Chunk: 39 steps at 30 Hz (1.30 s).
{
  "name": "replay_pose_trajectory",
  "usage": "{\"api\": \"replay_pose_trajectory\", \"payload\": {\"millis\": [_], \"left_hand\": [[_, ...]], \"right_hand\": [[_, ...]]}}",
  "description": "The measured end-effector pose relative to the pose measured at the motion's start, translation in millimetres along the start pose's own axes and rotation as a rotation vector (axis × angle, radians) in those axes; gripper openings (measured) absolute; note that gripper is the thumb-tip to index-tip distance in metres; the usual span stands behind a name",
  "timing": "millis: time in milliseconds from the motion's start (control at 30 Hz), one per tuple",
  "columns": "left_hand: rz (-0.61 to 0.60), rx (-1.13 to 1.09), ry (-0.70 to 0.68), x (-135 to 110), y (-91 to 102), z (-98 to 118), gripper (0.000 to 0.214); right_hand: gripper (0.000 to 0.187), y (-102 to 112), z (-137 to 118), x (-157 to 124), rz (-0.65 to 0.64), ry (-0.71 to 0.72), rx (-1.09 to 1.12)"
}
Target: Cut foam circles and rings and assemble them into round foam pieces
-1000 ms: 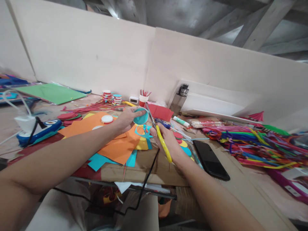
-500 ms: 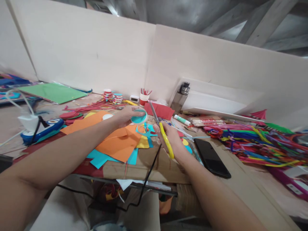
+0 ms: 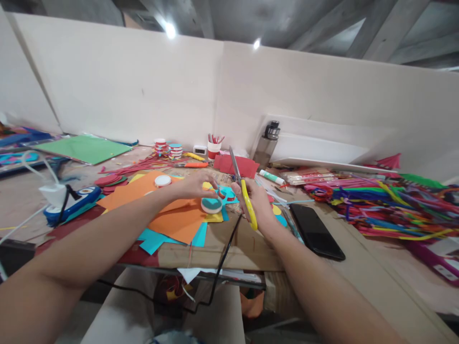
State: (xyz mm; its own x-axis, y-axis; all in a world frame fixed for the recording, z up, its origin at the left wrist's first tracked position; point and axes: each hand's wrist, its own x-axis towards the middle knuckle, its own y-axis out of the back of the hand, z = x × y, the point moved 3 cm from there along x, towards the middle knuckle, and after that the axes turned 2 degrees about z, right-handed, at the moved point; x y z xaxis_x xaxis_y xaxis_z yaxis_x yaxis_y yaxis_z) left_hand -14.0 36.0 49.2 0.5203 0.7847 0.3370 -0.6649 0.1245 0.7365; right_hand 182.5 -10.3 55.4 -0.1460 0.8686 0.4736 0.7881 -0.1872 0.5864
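Head view | left hand [image 3: 199, 185] is hovering, loosely spread, near teal disc [image 3: 211, 205] | right hand [image 3: 258, 203] is gripping yellow scissors [image 3: 248, 201] right of disc; blades [image 3: 235, 163] should be pointing away

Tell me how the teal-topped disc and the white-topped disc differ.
The teal-topped disc has a teal face inside a white rim, while the white-topped disc looks white across its top. The teal-topped disc is close to the left hand; the white-topped disc lies farther left, on the orange paper. Both are round.
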Motion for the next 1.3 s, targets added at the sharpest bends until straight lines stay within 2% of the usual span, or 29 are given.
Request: {"api": "replay_pose_trajectory", "payload": {"millis": [100,200,300,433,567,700,833,1000,1133,1300], "left_hand": [[0.133,0.026,0.004,0,-14.1,7,0.025],[0.081,0.102,0.065,0,-29.4,6,0.026],[0.04,0.167,0.075,-2,-36.1,4,0.026],[-0.039,0.23,0.034,-5,-36.5,6,0.024],[-0.048,0.279,-0.016,-5,-32.7,9,0.025],[-0.005,0.239,0.036,-4,-26.7,5,0.03],[0.029,0.172,0.099,-3,-21.9,1,0.026],[-0.096,0.106,0.129,-3,-29.3,4,0.023],[-0.102,0.137,0.139,1,-37.2,4,0.021],[-0.14,0.141,0.211,7,-48.6,-2,0.017]], "right_hand": [[0.039,-1,1,0,-0.013,0.011,0.021],[0.038,-3,4,0,-0.014,0.01,0.024],[0.036,-6,6,-1,-0.028,0.021,0.026],[0.034,-6,7,0,-0.039,0.018,-0.002],[0.033,-3,8,0,-0.016,0.024,-0.045],[0.035,-1,6,-1,-0.011,0.001,-0.043],[0.036,0,3,-3,-0.011,-0.029,-0.065],[0.034,-3,-1,-6,-0.031,0.032,-0.132],[0.029,-8,-1,-10,-0.044,0.109,-0.172],[0.025,-10,1,-12,-0.027,0.137,-0.207]]}}
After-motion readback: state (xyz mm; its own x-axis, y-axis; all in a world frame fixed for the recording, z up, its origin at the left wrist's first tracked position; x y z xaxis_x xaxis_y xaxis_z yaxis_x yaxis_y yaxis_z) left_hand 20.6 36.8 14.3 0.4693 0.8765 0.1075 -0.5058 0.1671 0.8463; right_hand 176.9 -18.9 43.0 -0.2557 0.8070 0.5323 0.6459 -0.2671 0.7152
